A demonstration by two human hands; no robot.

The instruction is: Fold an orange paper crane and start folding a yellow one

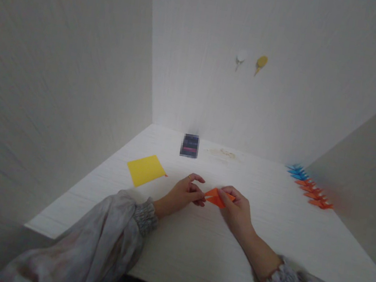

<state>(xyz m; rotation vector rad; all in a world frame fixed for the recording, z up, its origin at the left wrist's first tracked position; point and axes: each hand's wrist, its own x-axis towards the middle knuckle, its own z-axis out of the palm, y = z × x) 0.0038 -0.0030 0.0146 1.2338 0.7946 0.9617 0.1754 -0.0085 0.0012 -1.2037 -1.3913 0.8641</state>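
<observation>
Both my hands meet over the middle of the white table [193,250]. Between them is a small folded orange paper [217,196]. My left hand [185,195] pinches its left tip with curled fingers. Gripping the right side of the same paper is my right hand [237,209], its fingers closed on top. The paper is held just above the table surface. A yellow paper square [146,169] lies flat to the left of my left hand.
A row of folded paper pieces, blue ones [297,171] at the back and orange ones [316,195] in front, lines the right wall. A small dark card [190,145] stands near the back wall. Two hooks [251,62] hang on the wall.
</observation>
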